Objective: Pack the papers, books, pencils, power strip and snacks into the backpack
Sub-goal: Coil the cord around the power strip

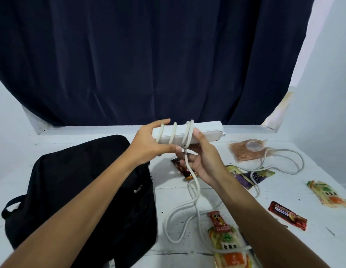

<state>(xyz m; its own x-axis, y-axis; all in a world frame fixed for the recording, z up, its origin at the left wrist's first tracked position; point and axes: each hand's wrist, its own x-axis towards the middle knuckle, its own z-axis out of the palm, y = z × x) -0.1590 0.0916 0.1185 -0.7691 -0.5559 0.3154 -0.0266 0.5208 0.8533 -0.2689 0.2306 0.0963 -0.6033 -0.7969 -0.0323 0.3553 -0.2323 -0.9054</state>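
Observation:
I hold a white power strip [205, 131] level above the table, with its white cord [194, 192] coiled around its left half in several turns. My left hand [147, 146] grips the strip's left end. My right hand [204, 161] holds the cord just below the strip. The loose cord trails down in loops over the table. A black backpack [81, 190] lies flat at the left, zipper pull showing. Snack packets lie scattered at the right: a red bar [288, 215], a yellow-orange pack [328, 194], another [226, 240] near my right forearm, and a pink-brown pouch [245, 149].
The white table [187, 258] ends at a ledge below a dark blue curtain [149, 60]. A brown packet [184, 169] and a purple packet [261, 176] lie under the cord. White walls stand at both sides.

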